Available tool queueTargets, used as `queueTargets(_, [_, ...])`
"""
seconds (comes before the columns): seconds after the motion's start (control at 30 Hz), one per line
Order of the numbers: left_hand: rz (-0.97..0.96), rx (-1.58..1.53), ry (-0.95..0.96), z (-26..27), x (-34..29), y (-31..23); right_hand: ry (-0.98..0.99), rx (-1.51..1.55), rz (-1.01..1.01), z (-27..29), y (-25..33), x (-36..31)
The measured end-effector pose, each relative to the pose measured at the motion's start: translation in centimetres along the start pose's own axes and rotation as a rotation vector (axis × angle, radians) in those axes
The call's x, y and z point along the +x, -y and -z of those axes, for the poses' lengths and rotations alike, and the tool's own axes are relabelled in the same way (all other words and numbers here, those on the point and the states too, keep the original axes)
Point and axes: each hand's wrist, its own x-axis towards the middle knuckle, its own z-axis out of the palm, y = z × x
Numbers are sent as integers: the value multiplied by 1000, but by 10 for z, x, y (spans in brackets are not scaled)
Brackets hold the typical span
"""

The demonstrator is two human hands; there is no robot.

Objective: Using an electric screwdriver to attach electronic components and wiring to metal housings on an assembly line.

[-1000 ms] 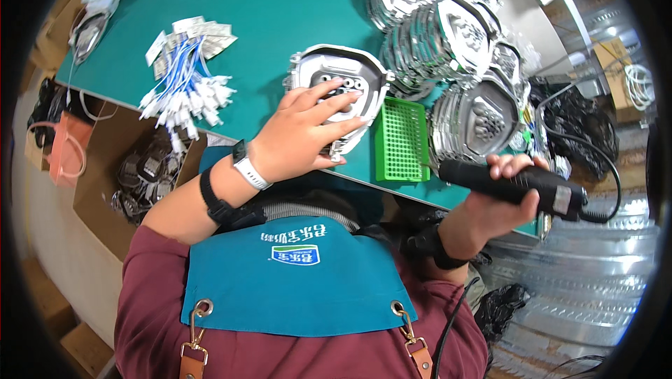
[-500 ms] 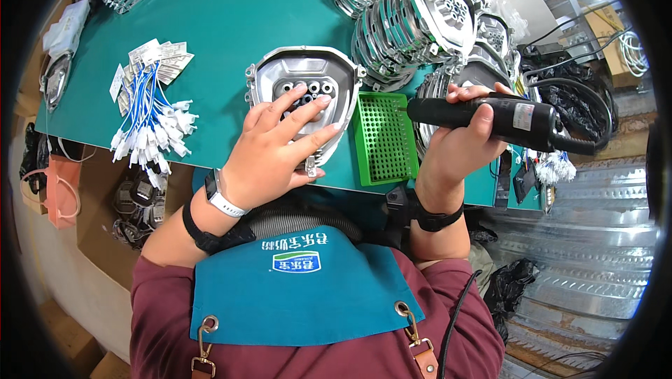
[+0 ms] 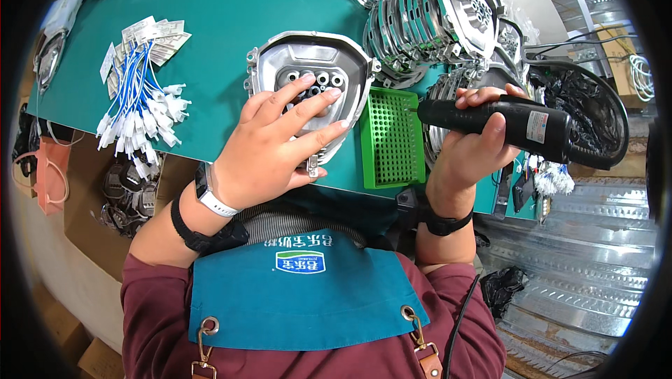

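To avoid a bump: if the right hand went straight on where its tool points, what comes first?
Probably the green tray, just left of the black tool in the right hand; their heights are unclear.

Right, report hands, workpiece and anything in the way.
Left hand spread on metal housing, partly covering it. Right hand gripping black tool. Green tray between tool and housing.

This looks like an assembly workshop: identical metal housings [image 3: 427,25] stand stacked toward the right edge of a green tabletop [image 3: 231,1], plug-ended wires [image 3: 140,95] overhang its near edge, and a corded black tool [image 3: 507,123] is in use.
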Motion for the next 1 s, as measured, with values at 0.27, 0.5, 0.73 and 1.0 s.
queueTargets(0.27, [-88, -26, 214, 42, 19, -23, 37, 33, -4, 9, -1, -1])
queueTargets(0.5, [-356, 31, 594, 26, 110, -26, 168, 18, 131, 24, -3, -12])
queueTargets(0.73, [-470, -5, 569, -40, 133, 0, 274, -11, 163, 23, 3, -25])
queueTargets(1.0, [-568, 121, 538, -43, 133, -4, 486, -36, 298, 34, -1, -16])
